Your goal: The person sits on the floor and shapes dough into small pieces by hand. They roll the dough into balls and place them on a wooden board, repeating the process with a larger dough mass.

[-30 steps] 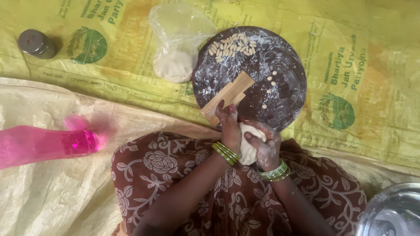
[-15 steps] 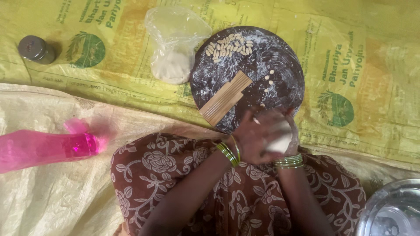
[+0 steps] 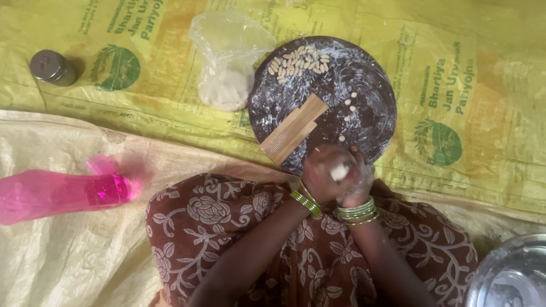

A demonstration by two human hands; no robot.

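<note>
Two hands, left hand [image 3: 318, 176] and right hand [image 3: 355, 181], are pressed together around a dough lump [image 3: 339, 171]; loosened pressure could drop it beside the floured board [image 3: 364, 91].

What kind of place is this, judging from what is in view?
Probably a home floor used for food making. The person sits on spread sacks, both hands pressing dough by a floured round board with small shaped pieces.

Clear plastic bag [image 3: 230, 57] of white dough — left of the board [image 3: 369, 85].
</note>
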